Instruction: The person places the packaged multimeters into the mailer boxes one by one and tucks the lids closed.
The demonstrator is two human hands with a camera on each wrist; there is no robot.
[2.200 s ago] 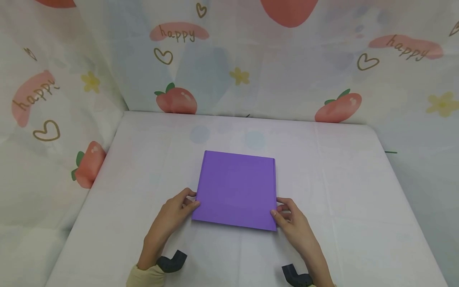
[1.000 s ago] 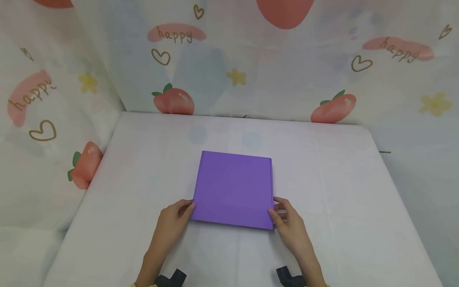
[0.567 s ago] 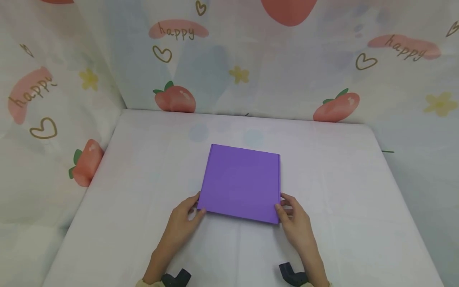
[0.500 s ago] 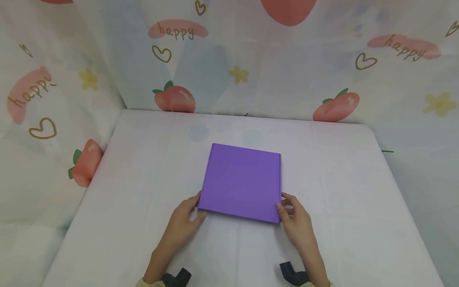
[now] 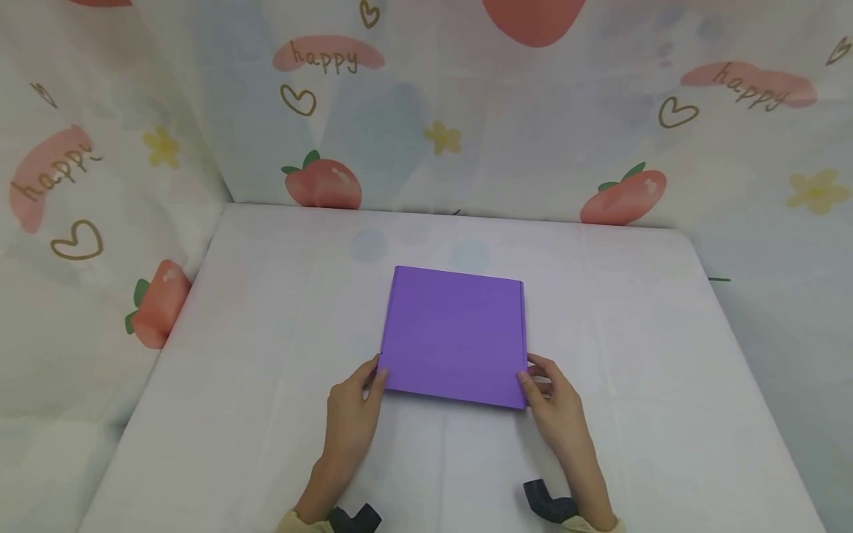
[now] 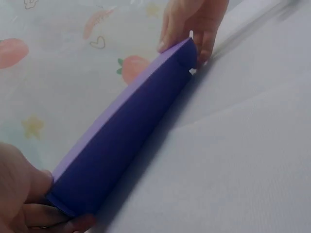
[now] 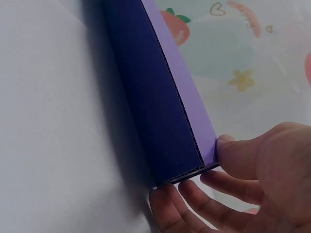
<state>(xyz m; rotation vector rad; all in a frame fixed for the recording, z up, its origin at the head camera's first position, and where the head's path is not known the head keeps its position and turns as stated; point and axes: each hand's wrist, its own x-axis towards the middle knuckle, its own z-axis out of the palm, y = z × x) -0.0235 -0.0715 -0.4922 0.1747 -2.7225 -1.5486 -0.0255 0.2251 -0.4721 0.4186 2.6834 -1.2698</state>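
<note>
A flat purple cardboard box (image 5: 456,337) lies on the white table (image 5: 266,333), its lid closed. My left hand (image 5: 376,372) pinches the box's near left corner, thumb on top. My right hand (image 5: 529,376) pinches the near right corner the same way. The left wrist view looks along the box's dark front side (image 6: 131,141), with the left hand (image 6: 29,199) at the near end and the right hand (image 6: 192,29) at the far end. In the right wrist view the right hand (image 7: 214,165) has its thumb on the lid edge and fingers under the box's corner (image 7: 160,97).
Cloth walls printed with strawberries and "happy" (image 5: 326,185) enclose the table at the back and both sides. A white cloth covers the table. Black wrist mounts (image 5: 549,507) show at the bottom edge.
The box has slid a little away from me and to the right, with both hands staying at its near corners. The left hand has come in closer under the left corner.
</note>
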